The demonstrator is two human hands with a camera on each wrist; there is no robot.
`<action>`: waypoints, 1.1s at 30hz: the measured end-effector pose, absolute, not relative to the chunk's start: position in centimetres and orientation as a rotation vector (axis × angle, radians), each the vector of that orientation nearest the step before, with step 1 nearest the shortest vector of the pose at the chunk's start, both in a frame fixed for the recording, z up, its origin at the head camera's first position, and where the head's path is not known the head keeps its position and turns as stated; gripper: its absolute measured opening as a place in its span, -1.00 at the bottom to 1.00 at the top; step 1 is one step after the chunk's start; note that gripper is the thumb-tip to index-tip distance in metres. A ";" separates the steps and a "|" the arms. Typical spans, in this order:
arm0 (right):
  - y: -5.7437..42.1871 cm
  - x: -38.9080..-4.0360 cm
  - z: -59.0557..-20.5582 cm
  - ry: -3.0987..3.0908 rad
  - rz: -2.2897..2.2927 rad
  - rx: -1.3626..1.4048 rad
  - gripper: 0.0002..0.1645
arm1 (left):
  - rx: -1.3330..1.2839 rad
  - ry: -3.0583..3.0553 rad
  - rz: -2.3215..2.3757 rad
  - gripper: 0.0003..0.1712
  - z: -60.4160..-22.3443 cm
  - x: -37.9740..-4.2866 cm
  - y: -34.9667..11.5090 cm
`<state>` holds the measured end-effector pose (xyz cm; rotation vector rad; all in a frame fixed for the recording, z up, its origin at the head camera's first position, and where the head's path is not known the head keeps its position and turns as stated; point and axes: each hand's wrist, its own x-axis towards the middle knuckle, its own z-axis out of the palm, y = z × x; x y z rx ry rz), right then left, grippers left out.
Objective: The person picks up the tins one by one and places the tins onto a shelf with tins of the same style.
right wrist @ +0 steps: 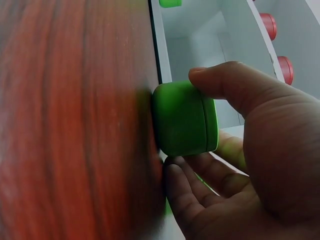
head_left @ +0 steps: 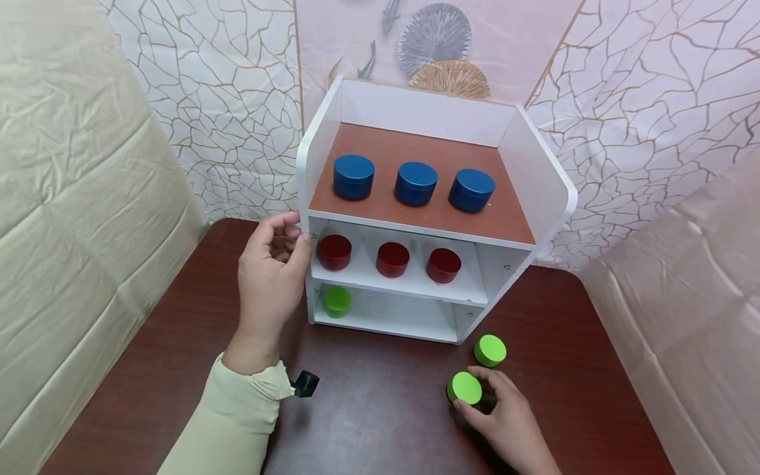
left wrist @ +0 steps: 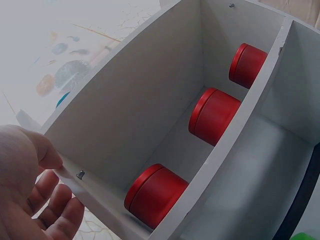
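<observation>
My left hand [head_left: 270, 280] grips the left side wall of a small white shelf [head_left: 537, 175], its thumb at the front edge and fingers around the outside. In the left wrist view, the fingers curl beside that wall. Low on the right, my right hand [head_left: 507, 419] pinches a round green tin [head_left: 465, 388] between thumb and fingers, close over the tabletop. In the right wrist view, the thumb presses one side of this green tin [right wrist: 182, 120]. Just beyond it, a second green tin [head_left: 490, 351] stands on the table by the shelf's right corner.
Three blue tins [head_left: 415, 183] line the brown top of the shelf. On the middle level sit three red tins [head_left: 392, 259]. One green tin [head_left: 336, 301] occupies the left end of the bottom level. The dark wooden table [head_left: 368, 402] extends in front; patterned cloth [head_left: 237, 99] hangs behind.
</observation>
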<state>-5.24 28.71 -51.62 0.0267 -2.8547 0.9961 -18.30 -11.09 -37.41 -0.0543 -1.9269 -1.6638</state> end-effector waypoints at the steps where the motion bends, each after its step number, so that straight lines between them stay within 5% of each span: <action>1: 28.7 -5.2 -51.7 -2.853 0.993 0.028 -0.22 | -0.055 -1.926 -1.665 -0.67 -37.4 -18.3 -11.1; 33: 25.3 -8.9 -47.5 -2.728 1.167 0.350 -0.22 | -0.068 -1.906 -1.669 -0.67 -37.4 -18.3 -11.1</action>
